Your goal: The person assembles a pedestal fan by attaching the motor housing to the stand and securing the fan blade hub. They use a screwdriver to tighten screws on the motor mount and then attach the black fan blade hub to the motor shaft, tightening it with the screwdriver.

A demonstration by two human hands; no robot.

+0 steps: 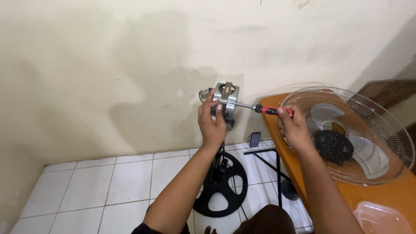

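Note:
A bare metal fan motor (226,99) sits atop a black stand pole, in front of the cream wall. My left hand (212,121) grips the motor from the left and below. My right hand (294,129) holds a screwdriver with a red and black handle (273,111); its metal shaft runs left and its tip meets the right side of the motor. The pole drops to a round black base (221,184) on the white tiled floor.
An orange table (390,195) stands at the right, carrying a wire fan grille (381,130) with translucent blades and a black hub inside. A clear plastic container (381,219) sits at the table's near corner. A small dark phone (255,139) leans against the wall's foot.

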